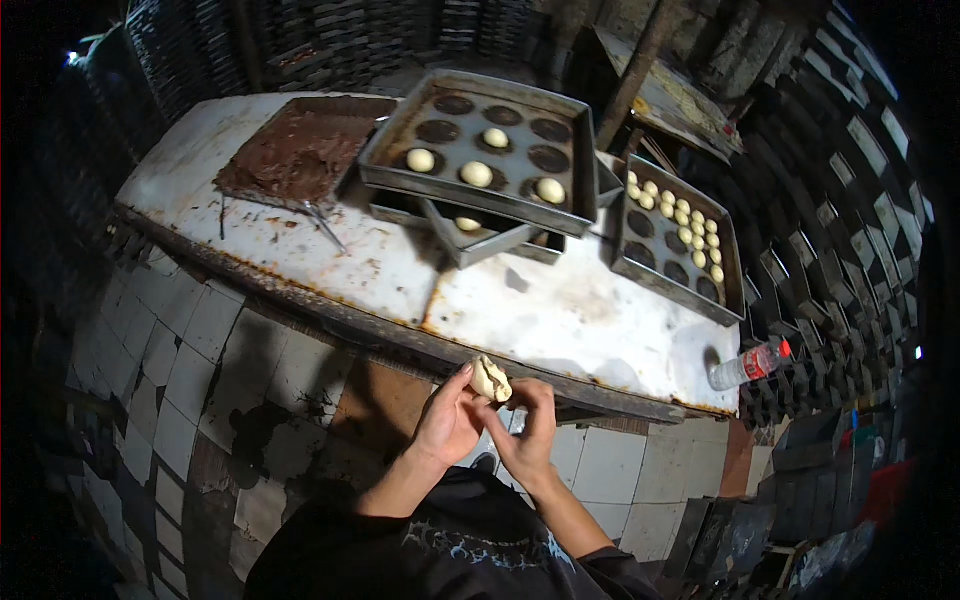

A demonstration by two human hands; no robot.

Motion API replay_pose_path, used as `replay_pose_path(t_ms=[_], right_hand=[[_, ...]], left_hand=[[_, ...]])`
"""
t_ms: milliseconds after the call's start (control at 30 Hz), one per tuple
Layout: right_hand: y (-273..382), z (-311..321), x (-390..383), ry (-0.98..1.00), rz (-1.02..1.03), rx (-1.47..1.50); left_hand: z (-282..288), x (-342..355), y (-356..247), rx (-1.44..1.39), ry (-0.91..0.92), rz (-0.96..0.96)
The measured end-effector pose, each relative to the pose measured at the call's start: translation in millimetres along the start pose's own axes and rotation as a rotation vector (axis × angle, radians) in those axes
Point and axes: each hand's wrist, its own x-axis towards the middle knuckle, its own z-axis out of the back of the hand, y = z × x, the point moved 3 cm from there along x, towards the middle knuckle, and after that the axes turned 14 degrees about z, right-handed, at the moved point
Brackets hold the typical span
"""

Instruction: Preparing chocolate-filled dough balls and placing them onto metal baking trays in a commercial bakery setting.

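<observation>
A pale piece of dough (pixel 490 380) with a dark filling showing through its folds is held in front of my body, just off the table's near edge. My left hand (pixel 448 420) grips it from the left, thumb and fingers around it. On its right side, my right hand (pixel 528 430) has bent fingers and thumb at the dough's lower edge. Beyond, a metal tray (pixel 375 165) with dark round marks carries several dough balls (pixel 476 174). It rests on other trays, one set askew. At the right, another tray (pixel 735 270) holds rows of smaller dough balls.
A slab of brown filling (pixel 290 160) lies on the white-topped table (pixel 540 310) at the far left, with a metal tool (pixel 326 230) by its near edge. A clear bottle with a red cap (pixel 745 366) lies near the right corner. Dark trays (pixel 820 260) are stacked along the right.
</observation>
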Motion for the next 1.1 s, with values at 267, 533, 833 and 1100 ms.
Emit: replay_pose_path(t_ms=[267, 533, 833, 1100], right_hand=[[-10.3, 56.7, 17.2, 0.250, 0.286, -0.137], [-34.3, 42.1, 85.1, 0.333, -0.077, 0.289], [-64.0, 4.2, 61.0, 0.150, 0.056, -0.517], [-104.3, 105.1, 70.6, 0.397, -0.331, 0.043]], left_hand=[[-37.1, 32.4, 19.0, 0.159, -0.150, -0.083], [-34.8, 41.8, -51.6, 0.722, 0.581, 0.162], [-16.6, 104.3, -44.2, 0.098, 0.043, 0.408], [-84.5, 154.3, -16.0, 1.452, 0.661, 0.456]])
